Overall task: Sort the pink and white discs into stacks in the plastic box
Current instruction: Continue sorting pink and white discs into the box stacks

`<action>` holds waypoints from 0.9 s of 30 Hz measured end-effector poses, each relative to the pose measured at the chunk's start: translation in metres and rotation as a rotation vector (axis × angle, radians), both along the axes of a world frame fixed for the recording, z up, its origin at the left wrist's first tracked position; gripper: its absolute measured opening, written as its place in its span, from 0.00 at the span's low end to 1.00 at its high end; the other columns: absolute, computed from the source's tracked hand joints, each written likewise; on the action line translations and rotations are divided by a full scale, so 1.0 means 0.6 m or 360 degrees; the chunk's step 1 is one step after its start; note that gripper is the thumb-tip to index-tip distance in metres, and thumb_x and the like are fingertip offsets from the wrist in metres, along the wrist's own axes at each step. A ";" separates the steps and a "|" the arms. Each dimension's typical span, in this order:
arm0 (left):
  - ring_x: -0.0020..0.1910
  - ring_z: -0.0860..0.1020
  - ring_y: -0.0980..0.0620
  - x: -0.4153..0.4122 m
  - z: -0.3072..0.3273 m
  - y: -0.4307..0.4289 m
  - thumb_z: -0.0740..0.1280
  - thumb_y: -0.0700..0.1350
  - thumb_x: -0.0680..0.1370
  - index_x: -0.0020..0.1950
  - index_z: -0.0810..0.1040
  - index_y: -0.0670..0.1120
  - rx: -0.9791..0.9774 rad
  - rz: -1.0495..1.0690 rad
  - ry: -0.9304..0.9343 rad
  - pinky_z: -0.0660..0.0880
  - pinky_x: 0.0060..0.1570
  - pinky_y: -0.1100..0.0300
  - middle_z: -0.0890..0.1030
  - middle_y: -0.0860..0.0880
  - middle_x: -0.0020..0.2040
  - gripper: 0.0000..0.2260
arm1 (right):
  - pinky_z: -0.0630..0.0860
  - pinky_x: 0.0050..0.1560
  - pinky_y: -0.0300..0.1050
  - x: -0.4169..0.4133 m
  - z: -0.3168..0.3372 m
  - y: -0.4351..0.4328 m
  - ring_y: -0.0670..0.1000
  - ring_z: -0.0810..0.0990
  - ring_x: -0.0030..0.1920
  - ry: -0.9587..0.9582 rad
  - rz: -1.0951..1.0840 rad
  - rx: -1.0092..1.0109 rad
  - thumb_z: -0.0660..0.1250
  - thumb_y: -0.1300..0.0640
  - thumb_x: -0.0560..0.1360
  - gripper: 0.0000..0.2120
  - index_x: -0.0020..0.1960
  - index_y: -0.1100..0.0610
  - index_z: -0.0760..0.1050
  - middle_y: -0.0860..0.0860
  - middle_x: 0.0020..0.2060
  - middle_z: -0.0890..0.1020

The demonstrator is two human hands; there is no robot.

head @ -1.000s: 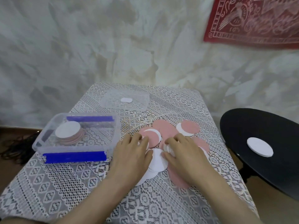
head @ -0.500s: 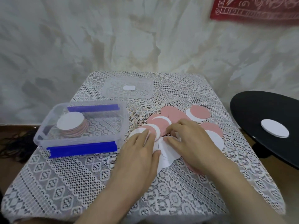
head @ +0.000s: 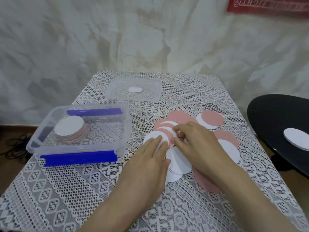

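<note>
A loose pile of pink and white discs (head: pixel 212 118) is spread over the lace-covered table right of centre. My left hand (head: pixel 148 161) lies flat, fingers together, pressing on a white disc (head: pixel 178 163) at the pile's near left. My right hand (head: pixel 199 146) rests on the pile's middle, its fingertips pinching at disc edges; whether it holds one I cannot tell. The clear plastic box (head: pixel 41 144) with blue clips stands at the left, holding one stack of discs (head: pixel 71 129) topped by a white one.
The box's clear lid (head: pixel 117 84) lies at the table's far middle with a small white label. A black round stool (head: pixel 274 111) at the right carries a stack of white discs (head: pixel 297 138). Dark cables (head: pixel 11 144) lie on the floor at left.
The camera view has tilted down. My right hand has slid towards the left hand and its fingertips now work at disc edges in the pile's middle.
</note>
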State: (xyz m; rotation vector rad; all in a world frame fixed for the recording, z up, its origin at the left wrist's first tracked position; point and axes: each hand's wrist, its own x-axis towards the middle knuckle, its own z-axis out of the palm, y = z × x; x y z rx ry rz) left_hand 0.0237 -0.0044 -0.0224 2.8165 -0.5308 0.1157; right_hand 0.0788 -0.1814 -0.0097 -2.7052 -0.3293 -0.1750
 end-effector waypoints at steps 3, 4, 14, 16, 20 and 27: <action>0.79 0.58 0.53 0.001 -0.006 0.004 0.52 0.52 0.85 0.81 0.60 0.50 -0.0029 -0.0030 0.0004 0.57 0.76 0.59 0.59 0.52 0.81 0.23 | 0.74 0.49 0.49 -0.008 -0.001 0.007 0.51 0.76 0.53 -0.0020 0.0033 0.0059 0.61 0.47 0.82 0.15 0.67 0.45 0.76 0.46 0.50 0.75; 0.79 0.59 0.53 -0.001 -0.006 0.007 0.53 0.51 0.85 0.80 0.62 0.50 -0.0062 -0.0040 0.0013 0.59 0.76 0.58 0.61 0.52 0.80 0.23 | 0.74 0.48 0.49 -0.011 -0.003 0.010 0.50 0.76 0.51 -0.0019 0.0041 0.0084 0.61 0.46 0.82 0.14 0.65 0.44 0.77 0.45 0.48 0.74; 0.75 0.64 0.57 -0.031 0.005 0.042 0.54 0.51 0.85 0.79 0.64 0.53 -0.0150 0.0021 0.0021 0.65 0.70 0.62 0.61 0.59 0.79 0.22 | 0.75 0.50 0.49 -0.026 0.000 0.028 0.47 0.75 0.51 0.0082 -0.0052 0.0173 0.69 0.40 0.76 0.15 0.59 0.45 0.78 0.43 0.51 0.72; 0.74 0.66 0.57 -0.037 0.009 0.046 0.55 0.52 0.84 0.79 0.65 0.53 -0.0144 0.0033 0.0017 0.67 0.68 0.61 0.61 0.59 0.79 0.22 | 0.74 0.50 0.48 -0.030 0.000 0.032 0.47 0.75 0.52 0.0095 -0.0057 0.0192 0.70 0.42 0.77 0.14 0.60 0.47 0.79 0.44 0.51 0.71; 0.77 0.59 0.60 -0.042 0.010 0.051 0.54 0.56 0.84 0.81 0.59 0.55 -0.0159 0.0054 0.0052 0.61 0.71 0.63 0.55 0.61 0.81 0.24 | 0.70 0.47 0.46 -0.029 0.002 0.039 0.48 0.75 0.51 0.0116 -0.0048 0.0277 0.72 0.48 0.77 0.10 0.56 0.50 0.79 0.44 0.50 0.71; 0.75 0.62 0.62 -0.036 0.008 0.055 0.55 0.59 0.83 0.80 0.57 0.61 -0.0366 0.0097 0.0080 0.62 0.71 0.63 0.56 0.67 0.78 0.24 | 0.73 0.44 0.49 -0.030 0.004 0.031 0.49 0.78 0.41 0.0159 -0.0078 0.0508 0.70 0.51 0.78 0.07 0.46 0.51 0.72 0.46 0.38 0.80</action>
